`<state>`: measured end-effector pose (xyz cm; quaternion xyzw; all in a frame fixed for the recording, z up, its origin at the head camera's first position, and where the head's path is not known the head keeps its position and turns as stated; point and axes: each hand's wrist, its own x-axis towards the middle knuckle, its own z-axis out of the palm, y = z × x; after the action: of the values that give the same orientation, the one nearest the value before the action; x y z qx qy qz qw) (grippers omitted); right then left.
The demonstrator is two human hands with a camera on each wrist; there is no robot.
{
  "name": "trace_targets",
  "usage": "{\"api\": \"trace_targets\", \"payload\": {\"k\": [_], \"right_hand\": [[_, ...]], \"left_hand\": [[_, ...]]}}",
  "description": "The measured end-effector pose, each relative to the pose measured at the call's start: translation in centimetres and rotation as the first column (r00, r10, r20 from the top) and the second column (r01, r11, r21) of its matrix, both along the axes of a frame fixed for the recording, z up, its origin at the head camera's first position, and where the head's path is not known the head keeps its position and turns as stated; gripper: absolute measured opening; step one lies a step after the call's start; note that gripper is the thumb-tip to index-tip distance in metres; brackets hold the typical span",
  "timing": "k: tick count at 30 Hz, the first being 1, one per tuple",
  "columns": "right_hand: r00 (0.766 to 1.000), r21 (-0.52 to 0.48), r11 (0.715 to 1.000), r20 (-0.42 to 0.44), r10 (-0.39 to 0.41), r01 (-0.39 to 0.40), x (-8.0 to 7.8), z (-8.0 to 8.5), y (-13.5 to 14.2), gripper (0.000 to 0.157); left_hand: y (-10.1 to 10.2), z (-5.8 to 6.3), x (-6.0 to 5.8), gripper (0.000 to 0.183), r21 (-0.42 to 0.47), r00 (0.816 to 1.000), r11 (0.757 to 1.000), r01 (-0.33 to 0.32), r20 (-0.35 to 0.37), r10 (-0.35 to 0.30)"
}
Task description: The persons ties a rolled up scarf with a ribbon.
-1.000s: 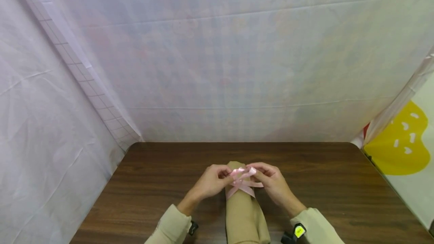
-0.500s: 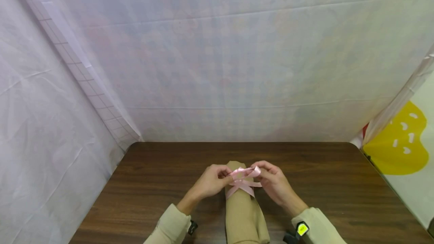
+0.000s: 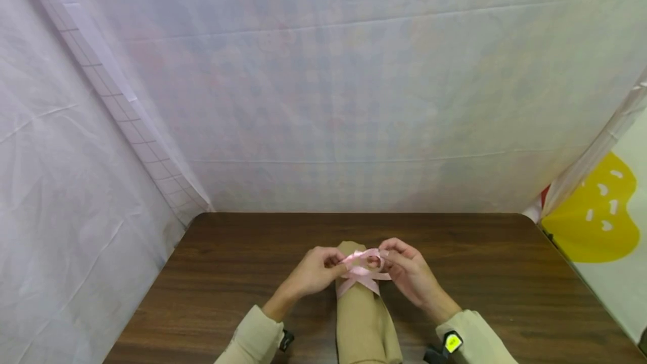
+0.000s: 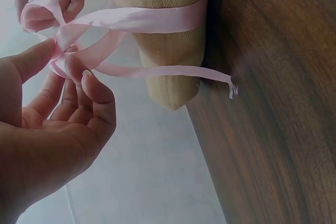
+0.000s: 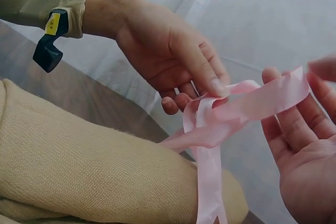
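A tan woven cloth roll (image 3: 360, 324) lies lengthwise on the table, with a pink satin ribbon (image 3: 365, 285) wrapped around its far part. My left hand (image 3: 313, 271) pinches the ribbon between thumb and forefinger where its strands cross, just above the roll. To the right, my right hand (image 3: 411, 271) pinches a ribbon loop by its outer end and holds it out sideways; its other fingers are spread behind the loop in the right wrist view. One frayed ribbon tail (image 4: 220, 77) hangs free past the roll in the left wrist view.
The dark wood-grain table (image 3: 242, 240) extends around the roll on both sides. A pale fabric sheet (image 3: 323, 100) hangs behind its far edge, another white sheet (image 3: 65, 212) on the left. A yellow shape with white marks (image 3: 596, 212) shows at the right.
My right hand has moved slightly right and up, drawing out the ribbon loop so it stands wider. My left hand stays nearly in place, and the roll has not moved.
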<state>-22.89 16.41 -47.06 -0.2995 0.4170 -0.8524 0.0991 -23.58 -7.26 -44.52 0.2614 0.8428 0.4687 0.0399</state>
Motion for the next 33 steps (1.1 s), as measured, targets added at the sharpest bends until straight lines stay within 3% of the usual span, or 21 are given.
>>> {"api": "trace_targets", "payload": {"k": [8,16,33], "right_hand": [[0.998,0.118,0.991,-0.001,-0.063,0.063,0.2,0.3,0.2,0.031],[0.997,0.167,0.983,-0.025,-0.077,0.081,0.3,0.9,0.4,0.026],[0.995,0.278,0.959,-0.088,-0.036,0.059,-0.1,1.7,2.3,0.024]], "left_hand": [[-0.5,0.1,0.0,0.01,0.019,0.999,0.999,0.046,0.013,-0.046],[-1.0,0.3,0.0,0.009,-0.003,0.997,0.998,0.07,0.013,-0.07],[-2.4,0.6,0.0,0.009,-0.062,0.997,0.996,0.07,-0.008,-0.071]]}}
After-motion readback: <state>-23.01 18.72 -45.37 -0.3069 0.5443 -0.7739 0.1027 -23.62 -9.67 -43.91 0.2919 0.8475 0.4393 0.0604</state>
